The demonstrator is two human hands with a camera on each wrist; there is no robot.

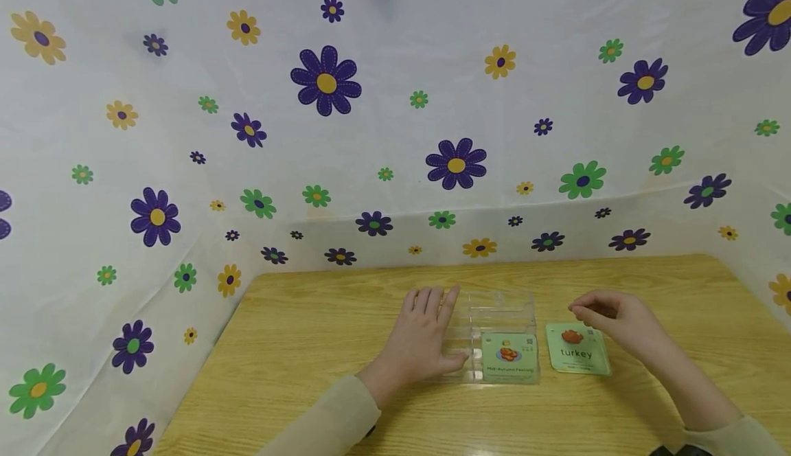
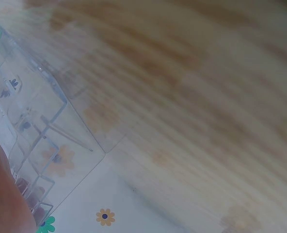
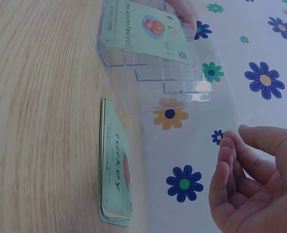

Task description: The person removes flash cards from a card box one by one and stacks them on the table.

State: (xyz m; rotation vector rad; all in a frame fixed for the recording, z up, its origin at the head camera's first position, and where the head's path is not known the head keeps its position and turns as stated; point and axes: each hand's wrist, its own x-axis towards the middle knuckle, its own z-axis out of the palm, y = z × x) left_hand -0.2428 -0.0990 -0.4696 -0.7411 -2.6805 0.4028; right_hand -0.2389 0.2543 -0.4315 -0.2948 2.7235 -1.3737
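A clear plastic tiered holder lies on the table. In its right front section is a green card reading "Mid-Autumn Festival". My left hand rests on the holder's left part with its fingers extended, hiding much of that side. Right of the holder, a small stack of green cards lies on the wood, the top one marked "turkey". My right hand hovers above and beside the stack, fingers loosely bent, with nothing between thumb and fingertips.
The wooden table runs back to a white curtain printed with purple, green and yellow flowers. The curtain also encloses the left and right sides.
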